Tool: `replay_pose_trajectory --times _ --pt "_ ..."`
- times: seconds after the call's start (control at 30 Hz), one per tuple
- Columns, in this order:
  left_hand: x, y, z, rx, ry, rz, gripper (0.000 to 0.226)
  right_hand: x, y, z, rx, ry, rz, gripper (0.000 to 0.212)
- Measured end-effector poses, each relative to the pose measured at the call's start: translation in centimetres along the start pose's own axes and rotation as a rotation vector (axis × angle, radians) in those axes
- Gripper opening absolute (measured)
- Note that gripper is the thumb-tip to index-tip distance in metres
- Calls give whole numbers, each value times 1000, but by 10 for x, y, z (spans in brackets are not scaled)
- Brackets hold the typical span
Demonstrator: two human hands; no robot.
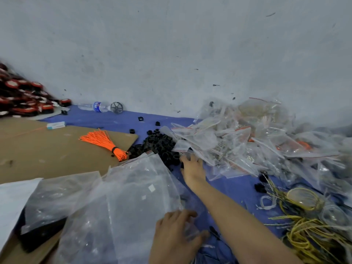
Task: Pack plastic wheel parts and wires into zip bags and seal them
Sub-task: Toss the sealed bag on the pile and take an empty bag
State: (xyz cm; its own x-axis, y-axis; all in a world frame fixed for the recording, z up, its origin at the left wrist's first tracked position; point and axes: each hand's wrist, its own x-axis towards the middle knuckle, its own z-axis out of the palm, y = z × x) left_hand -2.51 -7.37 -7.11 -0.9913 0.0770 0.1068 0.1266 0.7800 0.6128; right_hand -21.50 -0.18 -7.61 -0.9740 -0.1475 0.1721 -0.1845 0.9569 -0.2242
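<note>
While the left hand [176,235], nearest the camera, curls its fingers round a clear zip bag [191,226], the right hand [192,166] lies palm-down on an outstretched arm, at the black wheel parts [158,145]; its fingertips are hidden, so the grip cannot be told. Yellow wires [308,231] lie to the right.

The cloth [118,119] is blue, the cardboard [38,149] plain brown, and the wall [171,54] pale grey flecked with dark specks. The zip bags [219,138] are clear with a thin red strip along the mouth, the small plastic parts [158,145] are black, and the wires [308,233] are yellow mixed with black. The cable ties [102,140] are bright orange with a black band, the heaped wheels [22,100] are red and black, and the bottle [97,107] is clear with a blue label.
</note>
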Motion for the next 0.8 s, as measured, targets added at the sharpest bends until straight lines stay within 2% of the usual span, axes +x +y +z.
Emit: replay_pose_trajectory --times 0.07,0.13,0.2,0.27,0.33,0.4,0.6,0.67,0.73,0.77,0.8 --pt "3 -3 2 67 -99 20 64 -4 6 -3 -1 -55 -57 36" --pt "2 -6 5 139 -144 91 73 -17 13 -10 212 -41 -91 25" --pt "0 -11 5 149 -157 167 74 -41 21 -28 639 -22 11 13" --pt "-2 -15 3 56 -155 188 69 -71 33 -57 1143 -72 241 13" --pt "-2 -15 -1 -42 -135 175 62 -104 48 -92 1655 -198 455 6" --pt "-4 -14 -2 -72 -80 161 54 -141 64 -128 1954 -317 566 14" --pt "-9 4 -5 -52 95 30 52 -236 98 -190 2041 -355 599 21" --pt "-14 20 -12 -162 231 -43 41 -257 106 -194 2014 -345 647 17" --pt "-20 49 -18 -273 409 -86 21 -276 109 -191 1945 -334 665 19" --pt "-25 68 -20 -330 455 -87 6 -284 110 -189 1906 -332 665 16" --pt "-30 90 -21 -376 462 -89 8 -291 110 -186 1868 -320 667 10"
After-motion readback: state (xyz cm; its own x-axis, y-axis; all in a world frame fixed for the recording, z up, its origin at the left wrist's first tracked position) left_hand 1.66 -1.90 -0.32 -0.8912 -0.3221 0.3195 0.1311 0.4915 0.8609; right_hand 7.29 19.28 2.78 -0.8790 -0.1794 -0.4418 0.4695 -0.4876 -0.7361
